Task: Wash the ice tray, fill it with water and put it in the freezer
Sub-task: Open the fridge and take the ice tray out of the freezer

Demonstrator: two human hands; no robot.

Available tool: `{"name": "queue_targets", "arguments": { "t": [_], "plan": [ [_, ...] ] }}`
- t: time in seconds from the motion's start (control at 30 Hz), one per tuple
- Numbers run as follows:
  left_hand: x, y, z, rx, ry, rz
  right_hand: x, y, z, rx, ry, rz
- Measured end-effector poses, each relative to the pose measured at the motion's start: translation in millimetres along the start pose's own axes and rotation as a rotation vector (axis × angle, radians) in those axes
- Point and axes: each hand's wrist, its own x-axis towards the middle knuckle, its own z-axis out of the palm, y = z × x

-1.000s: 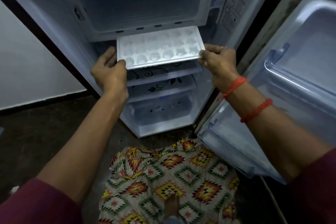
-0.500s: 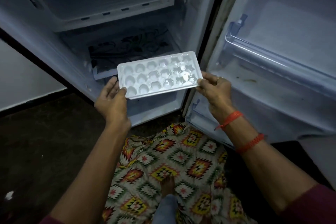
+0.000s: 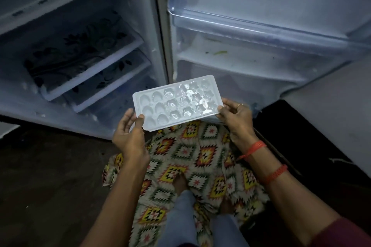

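Observation:
A white plastic ice tray (image 3: 176, 102) with several moulded cups is held level in front of me, below the open fridge. My left hand (image 3: 130, 132) pinches its near left corner, thumb on top and fingers underneath. My right hand (image 3: 236, 118) grips the right end, thumb on the rim. The cups at the right glisten. The fridge body (image 3: 80, 56) stands open at the upper left, and the bottom edge of its freezer box (image 3: 50, 0) shows at the top left.
The open fridge door (image 3: 261, 36) with its clear shelf rail fills the upper right. Two glass shelves with a black floral print (image 3: 84, 56) sit inside the fridge. Dark floor lies to the left. My patterned clothing and feet are below the tray.
Both hands have drawn the tray out of the fridge, down and towards me. The view has tilted down and right, so the freezer box has slid almost out of sight.

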Motion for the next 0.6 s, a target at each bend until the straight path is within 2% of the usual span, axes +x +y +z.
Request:
{"name": "queue_targets", "arguments": {
  "t": [0.3, 0.6],
  "plan": [
    [-48, -41, 40, 0.161, -0.229, -0.152, -26, 34, -99, 0.096, 0.224, 0.097],
    [-113, -72, 85, 0.332, -0.442, -0.194, -67, 57, -191, 0.233, 0.436, 0.158]
  ]
}}
